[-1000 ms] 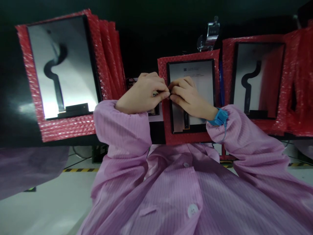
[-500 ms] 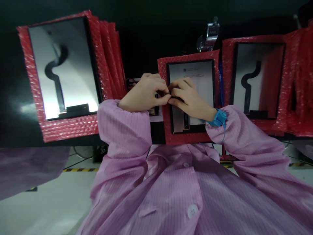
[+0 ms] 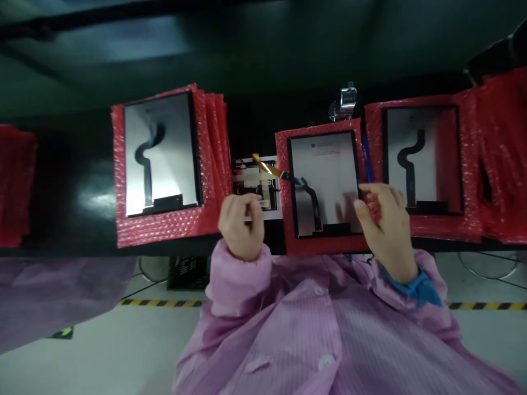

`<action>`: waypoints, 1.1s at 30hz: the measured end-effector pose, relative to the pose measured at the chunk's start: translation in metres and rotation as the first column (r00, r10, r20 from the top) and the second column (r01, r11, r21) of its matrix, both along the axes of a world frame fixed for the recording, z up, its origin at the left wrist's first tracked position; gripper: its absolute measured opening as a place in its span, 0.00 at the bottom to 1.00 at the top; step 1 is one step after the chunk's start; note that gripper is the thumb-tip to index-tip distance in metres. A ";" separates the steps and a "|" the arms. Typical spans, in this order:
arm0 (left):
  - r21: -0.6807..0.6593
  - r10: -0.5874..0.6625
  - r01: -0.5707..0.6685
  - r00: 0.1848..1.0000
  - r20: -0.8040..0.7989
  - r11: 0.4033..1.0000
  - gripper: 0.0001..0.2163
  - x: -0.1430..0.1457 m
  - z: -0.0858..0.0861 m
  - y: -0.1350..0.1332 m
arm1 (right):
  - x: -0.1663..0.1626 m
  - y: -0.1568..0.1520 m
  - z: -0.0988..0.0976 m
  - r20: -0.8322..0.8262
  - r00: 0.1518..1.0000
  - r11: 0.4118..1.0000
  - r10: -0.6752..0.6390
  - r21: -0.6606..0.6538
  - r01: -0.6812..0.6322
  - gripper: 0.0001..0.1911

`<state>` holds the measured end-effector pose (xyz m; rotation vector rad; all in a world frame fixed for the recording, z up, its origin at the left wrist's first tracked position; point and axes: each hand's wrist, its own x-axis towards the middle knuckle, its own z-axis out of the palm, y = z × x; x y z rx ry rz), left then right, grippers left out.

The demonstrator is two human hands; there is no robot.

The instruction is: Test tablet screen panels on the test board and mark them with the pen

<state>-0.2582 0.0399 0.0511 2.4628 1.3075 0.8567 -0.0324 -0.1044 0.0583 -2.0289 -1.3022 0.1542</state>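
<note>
A display panel (image 3: 329, 164) lies in a red bubble-wrap sleeve (image 3: 284, 219) on the dark bench in front of me. Its black flex cable (image 3: 312, 200) curves up-left, and its orange end (image 3: 265, 166) reaches over a small test board (image 3: 256, 184). My left hand (image 3: 242, 227) hovers at the board's near edge with curled fingers; what they hold is hidden. My right hand (image 3: 387, 225), a blue wrist strap (image 3: 420, 285) below it, pinches the sleeve's right edge, thumb on the panel's corner.
A stack of sleeved panels (image 3: 162, 153) sits at the left and another sleeved panel (image 3: 420, 148) at the right. A metal hand counter (image 3: 343, 103) stands behind the middle panel. More red wrap (image 3: 16, 186) lies far left. Another person's pink sleeve (image 3: 53, 296) shows lower left.
My hands, pinched together over the panel's top-left corner, have parted: left toward the board's near edge, right to the sleeve's right edge. The flex cable's orange end is now uncovered. The view tilted up.
</note>
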 end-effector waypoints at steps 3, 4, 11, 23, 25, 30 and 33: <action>-0.036 -0.057 0.051 0.978 -0.201 0.998 0.14 -0.006 -0.027 -0.014 | -0.007 -0.030 -0.011 0.066 0.997 0.994 -0.043 -0.103 0.049 0.17; -0.021 -0.067 0.064 0.964 -0.257 0.998 0.16 -0.007 -0.034 -0.013 | -0.010 -0.036 -0.014 0.082 0.996 0.991 -0.029 -0.129 0.039 0.18; 0.135 -0.060 0.129 0.904 -0.423 0.982 0.21 -0.008 -0.050 0.000 | -0.017 -0.044 -0.019 0.069 0.998 0.980 0.002 -0.196 0.012 0.22; 0.013 -0.143 0.187 0.791 -0.595 0.982 0.24 -0.004 -0.041 -0.001 | -0.018 -0.045 -0.021 0.063 0.998 0.984 0.030 -0.176 -0.019 0.25; 0.018 -0.144 0.192 0.788 -0.599 0.981 0.24 -0.005 -0.039 0.001 | -0.019 -0.044 -0.022 0.079 0.996 0.985 0.031 -0.173 -0.016 0.25; 0.091 -0.131 0.216 0.822 -0.554 0.972 0.22 -0.009 -0.044 0.009 | -0.018 -0.045 -0.024 0.084 0.996 0.987 0.038 -0.158 -0.025 0.24; 0.153 -0.109 0.218 0.846 -0.522 0.964 0.20 -0.012 -0.049 0.009 | -0.018 -0.047 -0.024 0.086 0.995 0.989 0.049 -0.141 -0.036 0.24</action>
